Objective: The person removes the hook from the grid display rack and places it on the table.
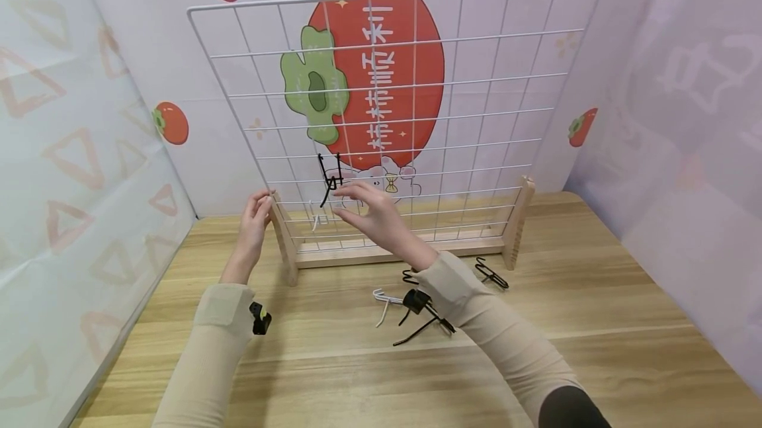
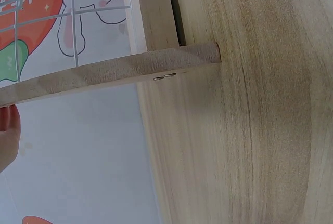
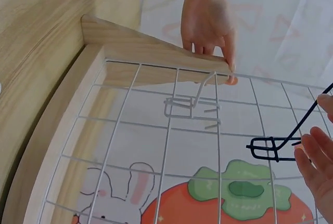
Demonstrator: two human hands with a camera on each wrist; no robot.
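Note:
A white wire grid panel (image 1: 417, 86) stands upright in a wooden stand (image 1: 351, 256). My left hand (image 1: 254, 219) grips the top of the stand's left upright (image 3: 151, 52), thumb on one side and fingers on the other. A black wire hook (image 1: 331, 181) hangs on the lower left of the grid, its prong pointing out. Just right of it is my right hand (image 1: 381, 216), thumb and fingers spread apart, fingertips close to the hook. Whether they touch it, I cannot tell. A white hook (image 3: 192, 108) hangs on the grid lower and further left.
On the wooden table (image 1: 333, 375) in front of the stand lie loose hooks: a white one (image 1: 385, 300), black ones partly hidden by my right wrist and its camera, and a black one (image 1: 491, 274) near the right upright (image 1: 518, 223). A printed cloth (image 1: 500, 150) hangs behind.

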